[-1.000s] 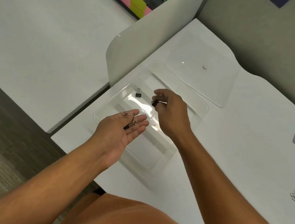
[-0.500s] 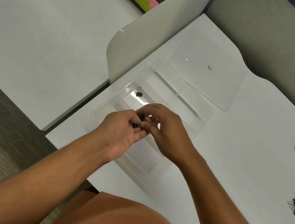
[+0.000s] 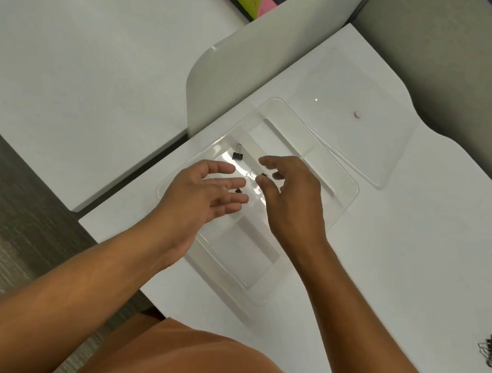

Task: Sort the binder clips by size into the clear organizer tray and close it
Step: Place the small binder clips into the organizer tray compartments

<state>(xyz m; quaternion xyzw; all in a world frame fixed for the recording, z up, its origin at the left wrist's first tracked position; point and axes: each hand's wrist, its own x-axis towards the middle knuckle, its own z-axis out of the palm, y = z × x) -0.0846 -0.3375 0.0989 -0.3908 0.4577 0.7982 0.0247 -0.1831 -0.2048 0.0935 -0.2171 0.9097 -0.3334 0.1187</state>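
The right hand (image 3: 291, 198) pinches 1 small binder clip (image 3: 263, 175) over the tray (image 3: 346, 195), wire loops pointing left. The left hand (image 3: 206, 194) lies spread just left, cradling another clip (image 3: 239, 190); the right is nearer the far compartments.

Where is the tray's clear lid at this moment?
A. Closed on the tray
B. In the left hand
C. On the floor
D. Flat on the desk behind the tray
D: the clear lid lies flat on the white desk, behind the open organizer tray; neither hand holds it.
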